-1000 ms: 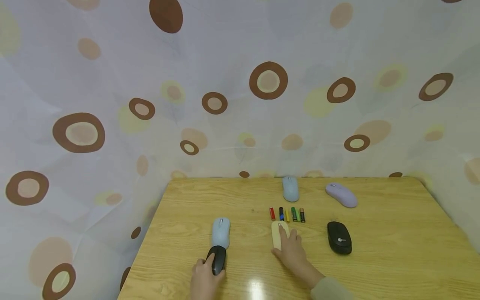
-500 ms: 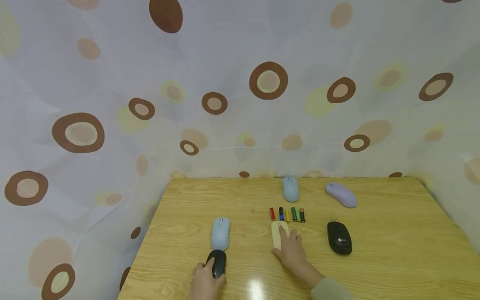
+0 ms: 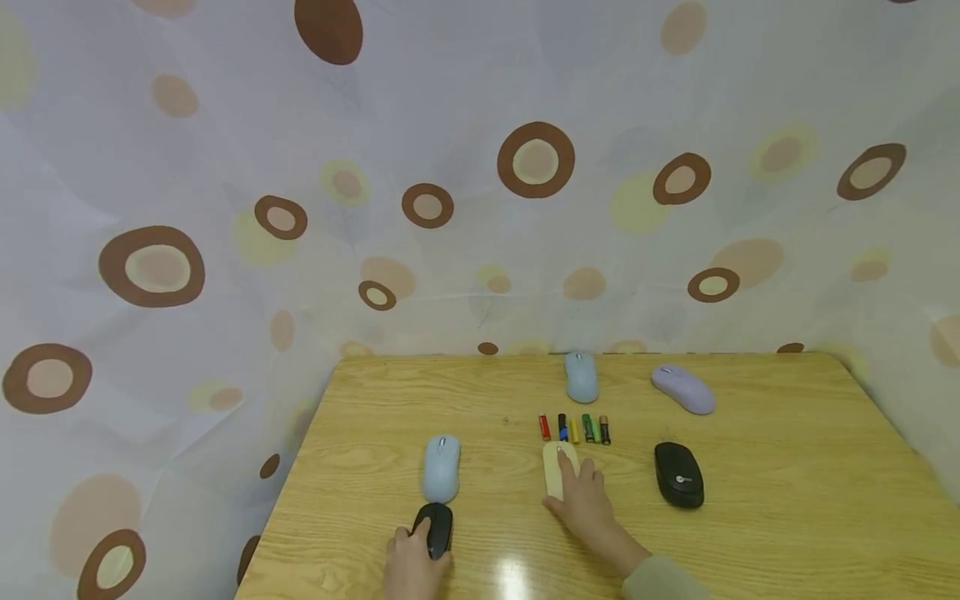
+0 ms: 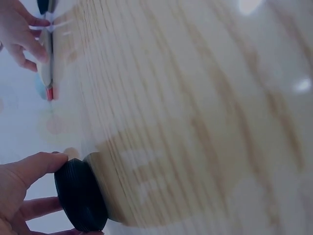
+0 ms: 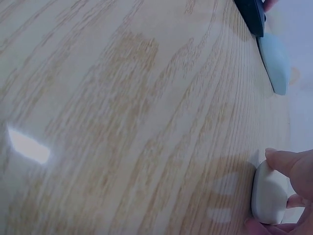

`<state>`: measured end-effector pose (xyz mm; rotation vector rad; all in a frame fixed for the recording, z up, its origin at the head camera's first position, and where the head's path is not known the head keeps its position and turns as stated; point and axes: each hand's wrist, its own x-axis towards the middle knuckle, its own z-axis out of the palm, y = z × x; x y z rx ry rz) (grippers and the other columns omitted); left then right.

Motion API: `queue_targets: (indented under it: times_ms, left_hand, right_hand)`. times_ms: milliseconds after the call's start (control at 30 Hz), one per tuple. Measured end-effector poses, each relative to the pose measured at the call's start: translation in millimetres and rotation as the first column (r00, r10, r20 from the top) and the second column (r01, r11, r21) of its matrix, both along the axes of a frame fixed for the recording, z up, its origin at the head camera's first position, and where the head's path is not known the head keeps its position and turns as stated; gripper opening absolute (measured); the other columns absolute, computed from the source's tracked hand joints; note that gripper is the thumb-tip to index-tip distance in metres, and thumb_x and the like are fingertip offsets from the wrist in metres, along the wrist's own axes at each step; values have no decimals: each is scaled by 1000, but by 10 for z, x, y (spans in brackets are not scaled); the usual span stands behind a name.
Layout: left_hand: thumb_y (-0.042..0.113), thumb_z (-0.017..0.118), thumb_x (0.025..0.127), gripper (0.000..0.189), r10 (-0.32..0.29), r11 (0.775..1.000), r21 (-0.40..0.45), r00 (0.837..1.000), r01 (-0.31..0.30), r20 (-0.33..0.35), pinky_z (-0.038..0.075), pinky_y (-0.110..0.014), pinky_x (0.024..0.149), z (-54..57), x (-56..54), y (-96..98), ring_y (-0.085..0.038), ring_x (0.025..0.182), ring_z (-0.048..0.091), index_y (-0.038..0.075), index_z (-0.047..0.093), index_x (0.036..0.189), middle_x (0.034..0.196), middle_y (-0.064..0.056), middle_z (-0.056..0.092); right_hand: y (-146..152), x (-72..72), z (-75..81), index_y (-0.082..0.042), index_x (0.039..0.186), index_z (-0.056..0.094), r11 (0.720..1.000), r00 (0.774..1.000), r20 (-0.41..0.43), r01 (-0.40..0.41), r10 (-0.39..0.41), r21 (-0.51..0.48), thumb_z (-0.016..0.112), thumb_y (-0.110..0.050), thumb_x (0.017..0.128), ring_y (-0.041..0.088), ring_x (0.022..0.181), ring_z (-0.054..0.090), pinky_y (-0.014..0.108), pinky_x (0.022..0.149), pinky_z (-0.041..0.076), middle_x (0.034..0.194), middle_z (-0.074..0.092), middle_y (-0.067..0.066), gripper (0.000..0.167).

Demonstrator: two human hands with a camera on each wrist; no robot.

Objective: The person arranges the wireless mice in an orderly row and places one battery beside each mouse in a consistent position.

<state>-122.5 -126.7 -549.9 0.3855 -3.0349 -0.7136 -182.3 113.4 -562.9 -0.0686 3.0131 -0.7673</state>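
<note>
My left hand (image 3: pixel 414 567) grips a black computer mouse (image 3: pixel 439 527) near the front of the table, thumb on one side and fingers on the other. Right beyond that mouse's front end lies a light blue mouse (image 3: pixel 442 468). My right hand (image 3: pixel 587 506) holds a pale yellow mouse (image 3: pixel 552 473), its index finger lying along the top near the scroll wheel. In the right wrist view, thumb and fingers sit on opposite sides of this mouse (image 5: pixel 270 196). The left wrist view shows the black mouse (image 4: pixel 80 196) end-on, between thumb and fingers.
Several batteries (image 3: pixel 574 430) in different colours stand in a row just past the yellow mouse. Behind them are another light blue mouse (image 3: pixel 581 379) and a purple mouse (image 3: pixel 682 390). A second black mouse (image 3: pixel 678 477) lies to the right. Dotted cloth (image 3: pixel 450 275) hangs behind the wooden table (image 3: pixel 787 467).
My left hand has drawn the black mouse back toward the front edge, away from the light blue mouse, which now shows more of its near end. The right hand has stayed put.
</note>
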Motion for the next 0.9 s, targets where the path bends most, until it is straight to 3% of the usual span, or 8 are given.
queue_targets:
  times_ms: [233,467,667,900]
  left_hand:
    - [19,82,64,53,15,1000,-14,999,-14,36,50,-50,61,12,9,39,-37,84,55,6,63,112,97,-25,56]
    - [19,82,64,54,17,1000,-12,999,-16,47,50,-52,63,23,11,32,-40,85,55,6,62,112,98,-27,56]
    - [20,83,63,54,11,1000,-19,999,-10,37,50,-50,62,30,20,32,-38,83,55,6,63,111,96,-25,56]
    - [19,82,64,53,9,1000,-8,999,-9,43,49,-49,64,51,20,46,-36,83,54,6,62,111,93,-22,56]
  right_hand:
    - [0,-27,-2,-3,138,36,1000,999,33,11,-11,1,73,-30,77,28,78,39,27,44,38,94,37,20,76]
    - [-10,-28,-1,-3,136,38,1000,1000,8,5,-5,5,74,-31,76,29,79,41,29,44,39,95,39,22,76]
    - [30,-45,1,-3,136,36,1000,1000,1,-5,5,-8,74,-34,75,37,86,47,39,51,45,102,43,26,78]
    - [175,-280,103,2,130,42,999,994,-110,25,-21,36,68,-36,81,47,90,54,50,62,49,110,49,33,67]
